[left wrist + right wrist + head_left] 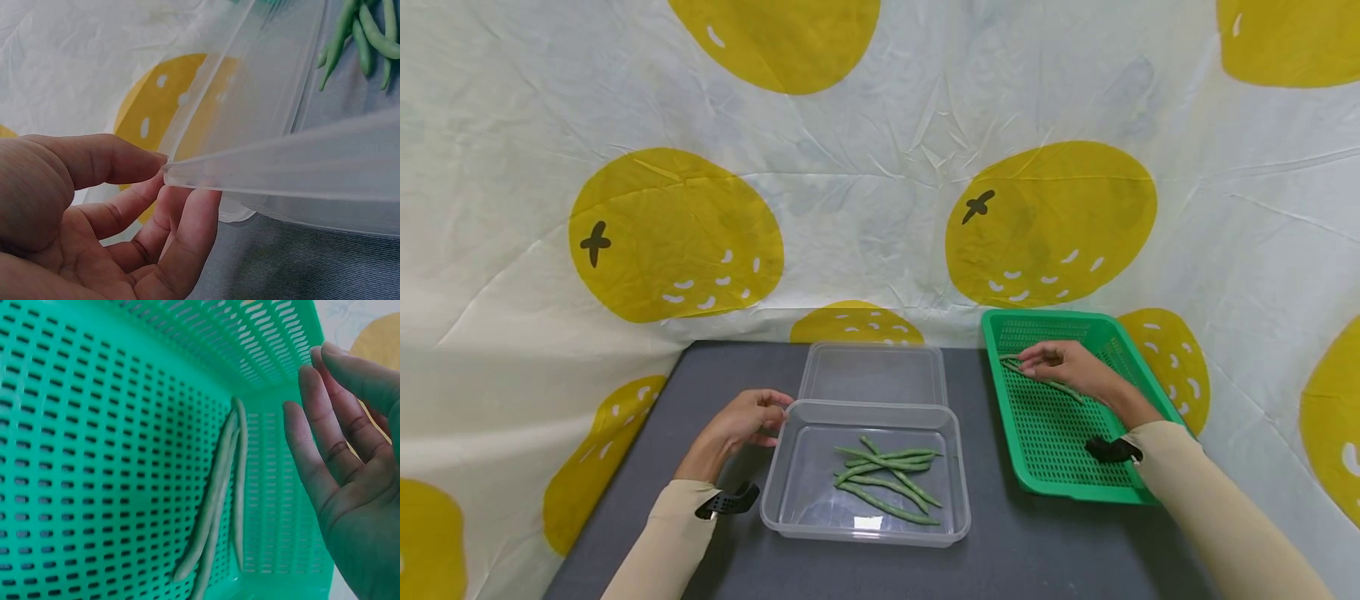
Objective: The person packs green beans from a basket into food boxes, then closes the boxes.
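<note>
My left hand point(772, 414) holds the near-left corner of a clear plastic container point(790, 521). In the left wrist view the thumb lies on that corner's rim point(187, 172) and the fingers point(187, 225) curl beneath it. Several green beans point(887, 479) lie in the container. My right hand point(1039, 360) hovers inside a green perforated basket point(1067, 487), fingers straight and holding nothing. In the right wrist view the fingers point(312, 437) stand just right of three long beans point(219, 506) lying on the basket floor by its far wall.
A clear lid point(872, 375) lies flat behind the container. Everything sits on a dark grey tabletop point(1000, 550). A white cloth with yellow fruit prints point(880, 167) surrounds the table at the back and sides. Black wrist mounts point(726, 502) sit on both sleeves.
</note>
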